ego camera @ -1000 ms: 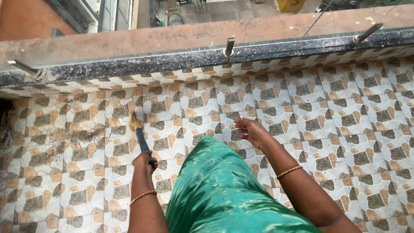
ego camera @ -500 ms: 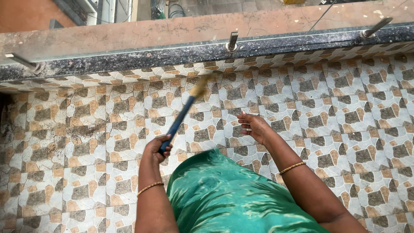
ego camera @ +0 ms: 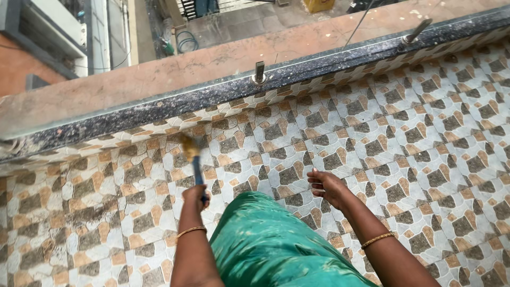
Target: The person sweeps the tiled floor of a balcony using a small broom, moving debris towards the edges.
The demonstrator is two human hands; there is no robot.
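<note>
The person stands on a tiled balcony floor (ego camera: pixel 372 133), looking down past a green garment (ego camera: pixel 276 244). The left hand (ego camera: pixel 195 195) is closed in a fist around the blue handle of a short broom (ego camera: pixel 194 159), whose straw-coloured bristle head is blurred and sits low over the tiles, not far from the dark stone kerb (ego camera: pixel 212 98) that runs along the far edge of the floor. The right hand (ego camera: pixel 326 186) holds nothing; its fingers are loosely spread and slightly curled, hovering above the tiles to the right of the garment. A thin gold bangle circles each wrist.

By the look of it, this is mid-stroke in sweeping the strip of floor beside the kerb. Judging from the angle, the next stroke calls for keeping the bristles flat to the tiles and working along the kerb, where dirt would gather in the joint.

The tiles are matt, printed in a broken-stone pattern of grey, tan and cream, darker and grimier toward the left edge. The kerb is speckled black stone, with a short metal stud (ego camera: pixel 259 72) set in it.
</note>
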